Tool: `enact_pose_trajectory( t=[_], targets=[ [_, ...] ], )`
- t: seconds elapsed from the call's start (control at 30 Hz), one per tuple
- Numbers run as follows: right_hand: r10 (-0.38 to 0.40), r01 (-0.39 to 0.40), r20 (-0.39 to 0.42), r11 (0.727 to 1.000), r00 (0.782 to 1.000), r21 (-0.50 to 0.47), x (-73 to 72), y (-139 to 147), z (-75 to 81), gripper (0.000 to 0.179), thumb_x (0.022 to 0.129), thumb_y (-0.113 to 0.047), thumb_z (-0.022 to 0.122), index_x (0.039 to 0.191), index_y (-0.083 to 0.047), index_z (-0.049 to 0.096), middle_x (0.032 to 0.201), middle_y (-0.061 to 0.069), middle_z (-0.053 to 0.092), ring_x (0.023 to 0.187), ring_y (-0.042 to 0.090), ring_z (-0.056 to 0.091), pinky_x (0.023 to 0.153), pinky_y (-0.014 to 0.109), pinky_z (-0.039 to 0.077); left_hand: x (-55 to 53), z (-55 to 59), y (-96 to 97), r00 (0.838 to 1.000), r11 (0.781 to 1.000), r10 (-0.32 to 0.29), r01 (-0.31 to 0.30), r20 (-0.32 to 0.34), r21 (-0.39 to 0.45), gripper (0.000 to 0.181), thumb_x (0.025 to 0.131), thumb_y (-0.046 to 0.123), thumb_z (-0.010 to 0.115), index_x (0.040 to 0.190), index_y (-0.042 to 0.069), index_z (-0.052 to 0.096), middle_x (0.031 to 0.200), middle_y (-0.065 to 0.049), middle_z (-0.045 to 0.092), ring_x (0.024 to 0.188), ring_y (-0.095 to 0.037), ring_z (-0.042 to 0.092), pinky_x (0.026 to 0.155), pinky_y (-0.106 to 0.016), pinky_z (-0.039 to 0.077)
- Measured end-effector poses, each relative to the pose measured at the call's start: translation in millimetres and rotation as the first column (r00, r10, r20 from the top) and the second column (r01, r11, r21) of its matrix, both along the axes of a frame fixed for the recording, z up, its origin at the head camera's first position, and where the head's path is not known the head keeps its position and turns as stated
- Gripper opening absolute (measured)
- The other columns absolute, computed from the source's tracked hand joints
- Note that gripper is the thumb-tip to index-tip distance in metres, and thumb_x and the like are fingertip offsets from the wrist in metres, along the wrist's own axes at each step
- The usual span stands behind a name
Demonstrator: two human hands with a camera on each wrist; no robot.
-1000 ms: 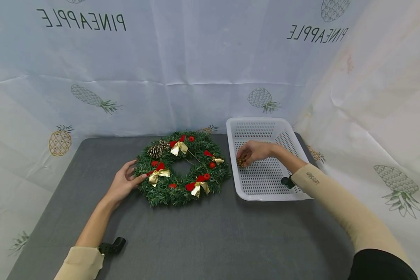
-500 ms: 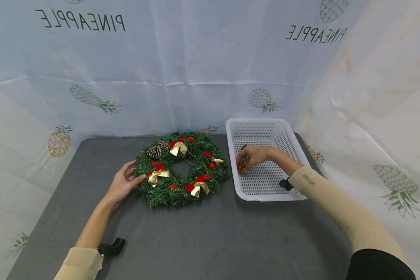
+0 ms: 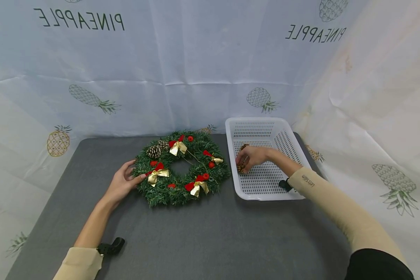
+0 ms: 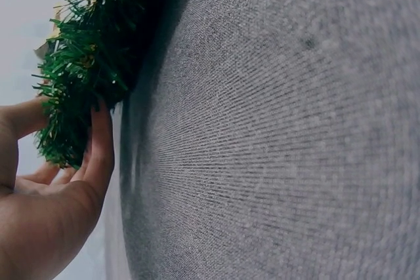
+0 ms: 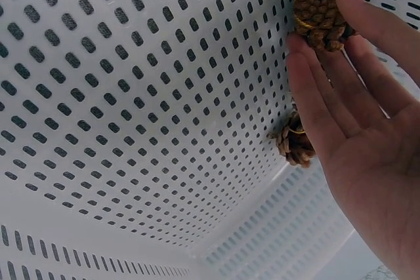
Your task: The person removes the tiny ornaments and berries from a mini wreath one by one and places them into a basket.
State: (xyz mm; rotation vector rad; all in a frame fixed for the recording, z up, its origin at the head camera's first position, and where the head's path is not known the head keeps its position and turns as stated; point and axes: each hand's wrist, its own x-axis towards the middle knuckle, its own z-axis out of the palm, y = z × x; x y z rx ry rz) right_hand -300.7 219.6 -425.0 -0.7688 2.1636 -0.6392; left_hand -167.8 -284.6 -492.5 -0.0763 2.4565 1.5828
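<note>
A green wreath (image 3: 175, 199) with gold-and-red bows, red berries and two pine cones (image 3: 157, 149) lies on the grey table. My left hand (image 3: 120, 184) grips its left edge; in the left wrist view the thumb is over the greenery and the fingers curl underneath. Inside the white basket, my right hand (image 3: 256, 155) pinches a brown pine cone (image 5: 320, 16) with a gold string, thumb on one side and fingertips on the other. Another pine cone (image 5: 295, 143) sits in the basket beyond that hand's fingers, partly hidden by them.
The perforated white basket (image 3: 262, 197) stands on the table right of the wreath. A pineapple-print curtain (image 3: 189, 58) hangs behind the table and along its sides. Grey table surface (image 3: 203, 241) stretches in front of the wreath and basket.
My right hand has shifted slightly toward the near side of the basket with its pine cone, and the other cone now shows behind it. My left hand stays on the wreath.
</note>
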Motion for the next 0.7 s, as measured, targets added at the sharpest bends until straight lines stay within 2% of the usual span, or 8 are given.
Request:
enact_pose_trajectory(
  t=[0.07, 0.3, 0.47, 0.7],
  targets=[
    [-0.001, 0.001, 0.008, 1.000, 1.000, -0.007, -0.1, -0.3, 0.7, 0.047, 0.093, 0.001, 0.082, 0.136, 0.011, 0.064, 0.132, 0.029, 0.069, 0.121, 0.041, 0.073, 0.097, 0.042, 0.064, 0.6, 0.7, 0.0, 1.000, 1.000, 0.000, 0.000, 0.000, 0.001, 0.097, 0.109, 0.033, 0.070, 0.176, 0.007, 0.005, 0.176, -0.038, 0.015, 0.157, -0.059, 0.036, 0.086, -0.024, 0.057],
    [0.003, -0.003, 0.004, 0.999, 1.000, -0.047, -3.0, 1.9, 9.2, 0.045, 0.096, 0.001, 0.078, 0.137, 0.014, 0.063, 0.142, 0.034, 0.065, 0.136, 0.050, 0.065, 0.113, 0.049, 0.058, 2.2, 2.7, 0.8, 1.000, 1.000, 0.012, -0.012, -0.003, 0.004, 0.097, 0.108, 0.035, 0.071, 0.176, 0.008, 0.008, 0.177, -0.037, 0.015, 0.158, -0.061, 0.033, 0.087, -0.021, 0.056],
    [-0.020, 0.021, 0.021, 0.998, 1.000, -0.062, -4.8, 3.6, 14.3, 0.046, 0.098, 0.001, 0.075, 0.139, 0.015, 0.062, 0.144, 0.035, 0.064, 0.136, 0.049, 0.065, 0.109, 0.045, 0.060, 2.1, 3.1, 1.2, 1.000, 1.000, 0.020, -0.020, -0.008, 0.002, 0.097, 0.107, 0.036, 0.072, 0.176, 0.008, 0.009, 0.177, -0.036, 0.015, 0.157, -0.061, 0.033, 0.086, -0.020, 0.056],
    [-0.040, 0.040, 0.005, 0.996, 0.999, -0.082, -6.9, 6.4, 17.8, 0.045, 0.098, -0.003, 0.078, 0.138, 0.012, 0.065, 0.142, 0.032, 0.067, 0.134, 0.047, 0.067, 0.106, 0.043, 0.061, 3.1, 4.1, 1.4, 1.000, 1.000, 0.013, -0.013, -0.003, -0.006, 0.096, 0.108, 0.036, 0.071, 0.176, 0.007, 0.009, 0.177, -0.036, 0.014, 0.157, -0.062, 0.033, 0.093, -0.031, 0.059]
  ],
)
